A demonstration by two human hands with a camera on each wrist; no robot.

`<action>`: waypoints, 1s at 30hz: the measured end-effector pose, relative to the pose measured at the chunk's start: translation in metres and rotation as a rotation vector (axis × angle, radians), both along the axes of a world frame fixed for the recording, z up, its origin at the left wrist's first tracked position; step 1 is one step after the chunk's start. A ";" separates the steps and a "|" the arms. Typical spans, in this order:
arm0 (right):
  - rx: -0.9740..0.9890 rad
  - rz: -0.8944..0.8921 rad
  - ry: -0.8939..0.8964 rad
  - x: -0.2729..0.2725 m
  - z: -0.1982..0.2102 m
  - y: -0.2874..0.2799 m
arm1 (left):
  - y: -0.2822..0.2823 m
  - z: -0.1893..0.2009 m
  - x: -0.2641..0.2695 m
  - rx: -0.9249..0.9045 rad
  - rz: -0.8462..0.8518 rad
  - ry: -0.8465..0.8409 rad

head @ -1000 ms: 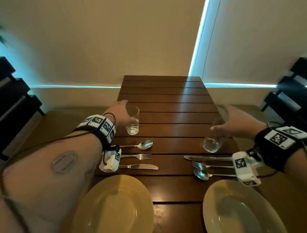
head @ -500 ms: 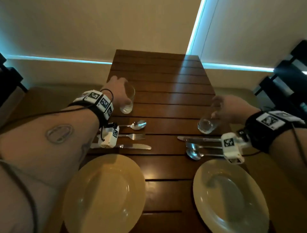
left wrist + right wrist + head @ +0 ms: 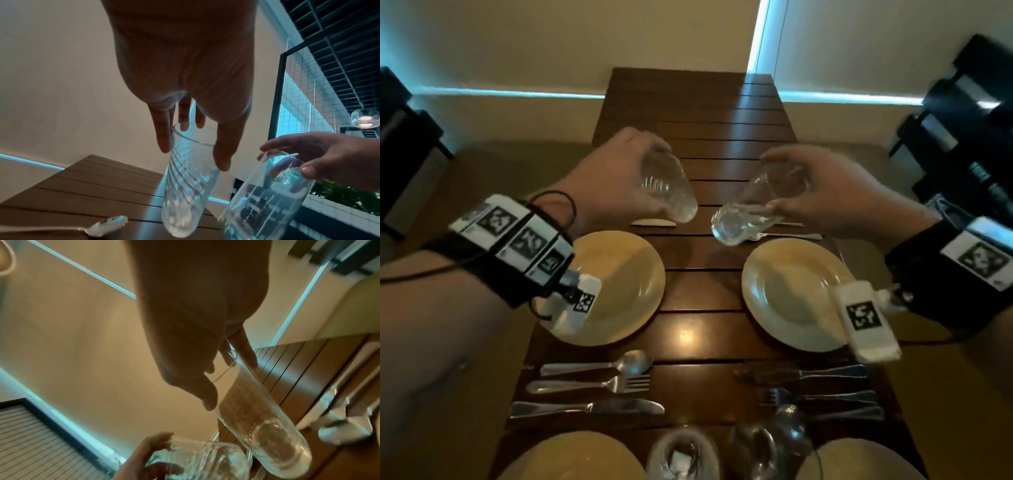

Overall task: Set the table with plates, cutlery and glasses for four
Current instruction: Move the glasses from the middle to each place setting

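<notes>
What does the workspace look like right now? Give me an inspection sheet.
Surface: dark slatted wooden table.
Job's things: four yellow plates, e.g.; cutlery sets beside them, e.g. spoon; two glasses standing at the near edge, e.g..
Clutter: nothing seen.
Grippers: left hand holds ribbed glass tilted; right hand holds smooth glass tilted, both lifted.
Cables: black wire at left wristband.
Surroundings: beige wall, dark chairs either side.
</notes>
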State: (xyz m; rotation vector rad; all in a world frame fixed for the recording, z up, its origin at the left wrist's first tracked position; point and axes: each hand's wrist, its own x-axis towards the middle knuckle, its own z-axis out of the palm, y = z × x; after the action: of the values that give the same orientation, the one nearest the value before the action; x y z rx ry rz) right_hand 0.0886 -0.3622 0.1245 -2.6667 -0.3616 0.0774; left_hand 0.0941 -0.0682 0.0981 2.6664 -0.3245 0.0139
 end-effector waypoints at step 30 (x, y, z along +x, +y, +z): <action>-0.270 0.177 0.284 -0.118 -0.061 -0.008 | -0.041 -0.062 -0.135 0.217 -0.118 0.380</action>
State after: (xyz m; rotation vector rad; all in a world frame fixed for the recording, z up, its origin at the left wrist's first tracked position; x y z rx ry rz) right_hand -0.0294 -0.3699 0.0632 -2.8245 -0.5244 0.5914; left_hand -0.0408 -0.1087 0.0362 2.7775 -0.3737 -0.5871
